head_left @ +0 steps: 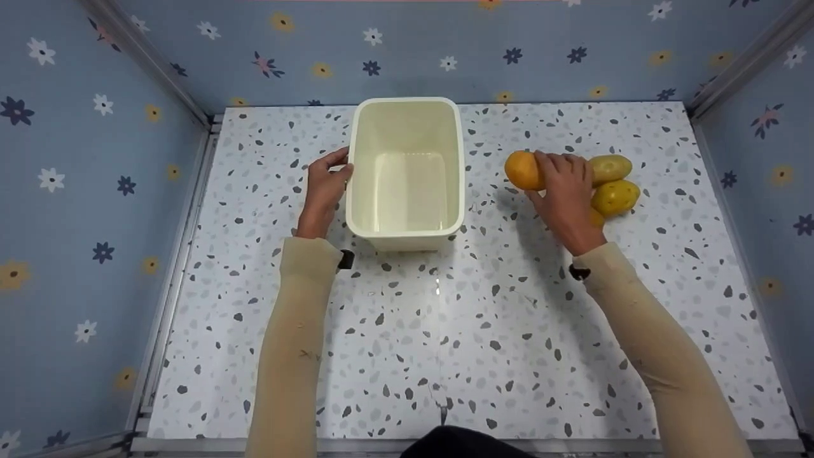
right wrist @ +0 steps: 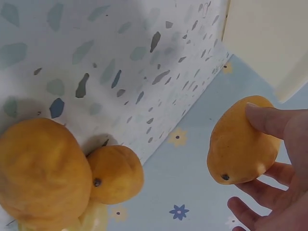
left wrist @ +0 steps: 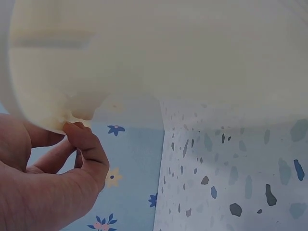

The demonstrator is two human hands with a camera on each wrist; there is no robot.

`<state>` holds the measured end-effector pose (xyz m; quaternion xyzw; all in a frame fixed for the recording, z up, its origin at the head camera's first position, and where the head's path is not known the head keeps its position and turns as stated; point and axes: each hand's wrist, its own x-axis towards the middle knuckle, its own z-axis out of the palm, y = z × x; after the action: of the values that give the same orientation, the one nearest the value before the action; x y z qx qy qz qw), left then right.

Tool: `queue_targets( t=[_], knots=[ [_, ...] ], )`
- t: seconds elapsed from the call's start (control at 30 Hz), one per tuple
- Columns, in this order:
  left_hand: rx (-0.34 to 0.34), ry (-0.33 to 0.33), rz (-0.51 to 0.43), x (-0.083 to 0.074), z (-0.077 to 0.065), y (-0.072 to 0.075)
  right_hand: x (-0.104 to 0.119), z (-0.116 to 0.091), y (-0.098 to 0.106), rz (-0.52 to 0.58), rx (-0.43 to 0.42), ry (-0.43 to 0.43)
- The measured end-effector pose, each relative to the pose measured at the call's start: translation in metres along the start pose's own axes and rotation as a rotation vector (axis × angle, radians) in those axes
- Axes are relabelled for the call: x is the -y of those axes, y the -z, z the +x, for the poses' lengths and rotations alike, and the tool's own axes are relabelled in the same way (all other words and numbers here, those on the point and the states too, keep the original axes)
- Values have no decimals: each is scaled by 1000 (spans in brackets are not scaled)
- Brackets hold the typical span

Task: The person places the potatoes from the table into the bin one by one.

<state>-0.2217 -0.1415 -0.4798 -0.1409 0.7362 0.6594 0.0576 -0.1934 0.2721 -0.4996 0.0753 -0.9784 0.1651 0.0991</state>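
Speckled table (head_left: pixel 381 356), floral walls (head_left: pixel 413 41); left hand (head_left: pixel 324 191) grips one bin (head_left: pixel 406 127), right hand (head_left: pixel 567 198) one of three oranges (head_left: pixel 523 170); two potatoes (head_left: pixel 617 197), I think.

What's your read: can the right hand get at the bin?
Probably yes: the bin is open-topped, and nothing visible stands between it and the right hand, though that hand holds an orange fruit.

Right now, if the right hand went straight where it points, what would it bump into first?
The right hand, holding the orange fruit, would probably meet the blue flowered back wall; the cream bin looks left of that line, though depth is unclear.
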Motion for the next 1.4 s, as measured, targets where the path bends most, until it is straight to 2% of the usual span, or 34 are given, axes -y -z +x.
queue_targets(
  t=[0.6,0.8,1.03,1.4],
  knots=[
    [-6,0,3,2,0,0,21,15,1,-36,-84,74],
    [-1,-4,-3,2,0,0,26,17,3,-51,-87,96],
    [-3,-26,15,3,1,-1,30,20,5,-14,-79,107],
    [-10,-19,3,3,1,-1,41,28,8,23,-91,138]
  ],
)
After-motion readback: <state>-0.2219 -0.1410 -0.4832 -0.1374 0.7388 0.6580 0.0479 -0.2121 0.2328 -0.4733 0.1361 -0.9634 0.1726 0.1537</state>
